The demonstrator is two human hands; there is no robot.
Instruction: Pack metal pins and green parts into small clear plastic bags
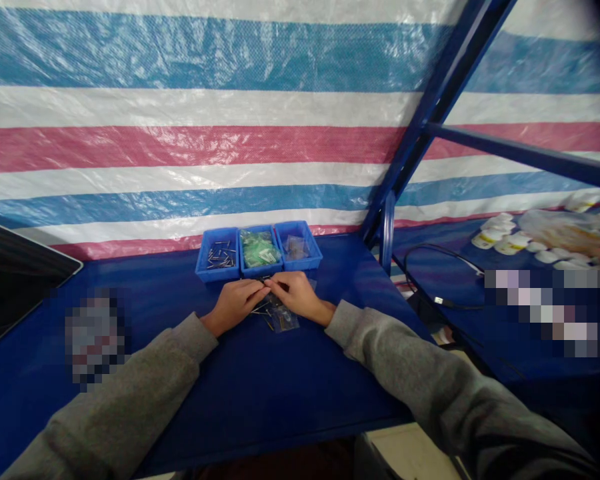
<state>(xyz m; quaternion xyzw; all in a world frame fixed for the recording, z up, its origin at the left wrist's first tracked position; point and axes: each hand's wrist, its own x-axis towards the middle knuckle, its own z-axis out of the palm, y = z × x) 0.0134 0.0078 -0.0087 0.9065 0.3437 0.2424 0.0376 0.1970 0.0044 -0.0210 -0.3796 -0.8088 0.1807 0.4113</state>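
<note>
My left hand (pixel 236 303) and my right hand (pixel 300 297) meet over the blue table, fingertips pinched close together. Whatever small thing lies between the fingers is too hidden to name. Just below them are a small clear plastic bag (pixel 286 321) and a few thin metal pieces (pixel 267 322), partly covered by my hands. Right behind my hands stand three blue bins. Thin metal rods or screws lie in the left bin (pixel 217 274), green packets (pixel 258 251) fill the middle bin (pixel 261 273), and small clear bags (pixel 296 248) are in the right bin (pixel 313 257).
A striped plastic sheet (pixel 190 147) hangs behind the table (pixel 260 393). A blue metal frame (pixel 405 153) rises at the right. Beyond it are white bottles (pixel 513 244) and a black cable (pixel 460 306). A dark panel (pixel 20 287) stands at the left, near a blurred patch.
</note>
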